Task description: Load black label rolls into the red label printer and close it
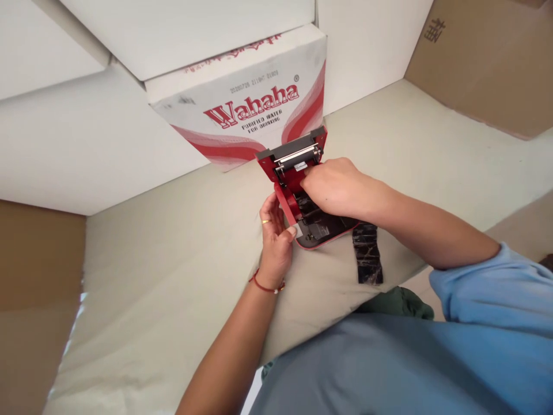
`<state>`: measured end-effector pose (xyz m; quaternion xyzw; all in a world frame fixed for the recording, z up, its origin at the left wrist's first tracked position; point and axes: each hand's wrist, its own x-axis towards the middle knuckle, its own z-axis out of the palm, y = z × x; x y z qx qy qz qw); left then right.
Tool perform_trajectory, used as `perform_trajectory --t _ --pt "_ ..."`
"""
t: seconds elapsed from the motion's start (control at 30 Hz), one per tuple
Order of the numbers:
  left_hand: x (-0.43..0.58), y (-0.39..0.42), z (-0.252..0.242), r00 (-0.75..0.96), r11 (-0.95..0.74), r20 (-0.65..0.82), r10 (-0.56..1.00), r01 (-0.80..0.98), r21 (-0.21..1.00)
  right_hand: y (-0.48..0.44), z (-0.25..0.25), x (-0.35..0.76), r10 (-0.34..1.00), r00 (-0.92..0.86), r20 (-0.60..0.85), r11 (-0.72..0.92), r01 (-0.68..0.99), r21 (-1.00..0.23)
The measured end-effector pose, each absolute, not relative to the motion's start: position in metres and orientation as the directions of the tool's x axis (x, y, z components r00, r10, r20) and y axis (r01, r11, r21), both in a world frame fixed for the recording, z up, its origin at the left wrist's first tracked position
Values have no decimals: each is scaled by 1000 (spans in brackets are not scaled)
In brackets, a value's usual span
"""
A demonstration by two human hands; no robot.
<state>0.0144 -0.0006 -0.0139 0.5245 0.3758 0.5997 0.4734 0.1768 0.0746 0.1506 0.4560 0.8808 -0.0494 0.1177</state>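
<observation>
A small red printer (288, 173) lies on the pale tabletop (173, 276) with its lid swung up, showing a silver roller at the lid's edge. My left hand (274, 233) grips the printer's near left corner, fingers closed on the red body. My right hand (334, 185) reaches from the right into the open compartment, fingers curled down inside; what they touch is hidden. A strip of crinkled black film (368, 255) trails out from under my right wrist onto the table.
A white and red Wahaha water carton (242, 98) stands just behind the printer. Brown cardboard boxes sit at the far right (488, 63) and at the left edge (34, 300). White walls rise behind the table.
</observation>
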Motion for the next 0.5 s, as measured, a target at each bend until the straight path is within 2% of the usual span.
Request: perform_trajectory --t 0.2,0.5 --pt "15 0 -17 2 -283 288 958 -174 943 81 148 175 781 -552 -292 575 818 -7" --pt "14 -1 -25 15 -232 238 971 -169 958 53 156 225 858 -480 -184 466 877 -117"
